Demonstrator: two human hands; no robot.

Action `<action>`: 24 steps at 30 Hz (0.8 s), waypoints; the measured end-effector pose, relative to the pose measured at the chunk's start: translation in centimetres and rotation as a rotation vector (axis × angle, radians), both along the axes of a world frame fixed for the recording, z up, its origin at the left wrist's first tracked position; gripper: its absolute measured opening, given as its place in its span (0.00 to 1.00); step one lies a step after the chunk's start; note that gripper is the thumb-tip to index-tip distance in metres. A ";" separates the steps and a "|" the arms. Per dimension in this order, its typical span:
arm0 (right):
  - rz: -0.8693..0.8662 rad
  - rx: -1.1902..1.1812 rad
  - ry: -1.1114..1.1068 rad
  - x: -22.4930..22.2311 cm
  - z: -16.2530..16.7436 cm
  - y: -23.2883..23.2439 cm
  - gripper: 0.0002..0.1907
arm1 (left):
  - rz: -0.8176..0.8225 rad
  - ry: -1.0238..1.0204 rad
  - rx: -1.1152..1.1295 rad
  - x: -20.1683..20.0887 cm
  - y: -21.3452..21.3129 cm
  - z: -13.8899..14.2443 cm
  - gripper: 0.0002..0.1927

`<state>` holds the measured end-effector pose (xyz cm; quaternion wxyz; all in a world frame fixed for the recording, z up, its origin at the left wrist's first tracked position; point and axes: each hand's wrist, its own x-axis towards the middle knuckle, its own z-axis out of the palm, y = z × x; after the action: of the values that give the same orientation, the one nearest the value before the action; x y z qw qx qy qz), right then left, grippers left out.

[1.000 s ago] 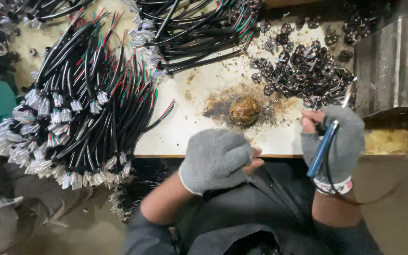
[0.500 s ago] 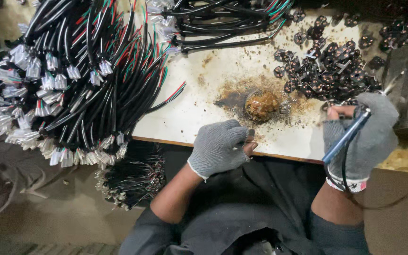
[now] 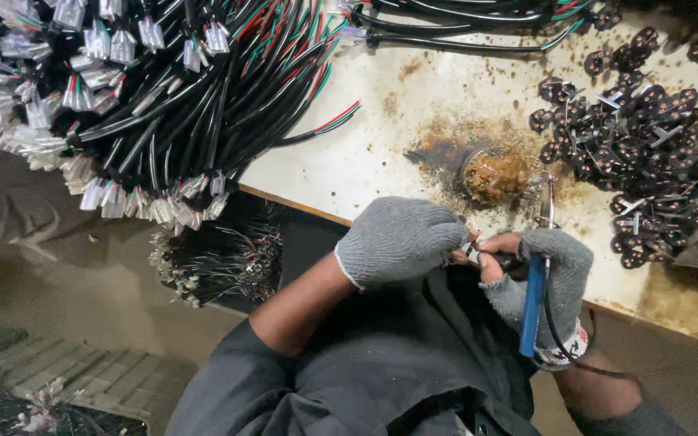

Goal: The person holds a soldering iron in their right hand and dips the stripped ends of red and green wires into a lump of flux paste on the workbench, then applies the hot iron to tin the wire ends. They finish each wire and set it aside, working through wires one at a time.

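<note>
At the bench's [image 3: 381, 161] near edge, your gloved left hand [image 3: 401, 240] pinches a small part; your right hand [image 3: 547, 278] grips a blue soldering iron [image 3: 533, 300].

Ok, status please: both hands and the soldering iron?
Left hand pinching a small part, fingertips meeting right hand. Right hand grips blue-handled soldering iron, tip near flux tin. Nothing between them.

Dim warm light, dark shadowed edges, slight motion blur
</note>
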<state>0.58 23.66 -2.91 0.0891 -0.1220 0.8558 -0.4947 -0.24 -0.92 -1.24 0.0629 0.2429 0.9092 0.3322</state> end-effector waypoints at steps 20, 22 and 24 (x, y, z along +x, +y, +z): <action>-0.150 -0.490 -0.058 3.2 -2.0 -1.6 0.36 | -0.080 -0.055 0.108 -0.8 -0.4 0.7 0.13; -0.159 -0.476 -0.030 3.4 -1.6 -1.8 0.33 | -0.082 -0.030 0.075 -0.8 -0.4 0.6 0.14; -0.162 -0.451 -0.013 3.5 -1.1 -2.1 0.30 | -0.069 -0.025 0.095 -0.6 -0.3 0.3 0.14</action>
<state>4.10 21.61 -3.99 0.0254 -0.0665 0.7300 -0.6797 -0.85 -1.24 -0.91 0.0739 0.2727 0.8826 0.3757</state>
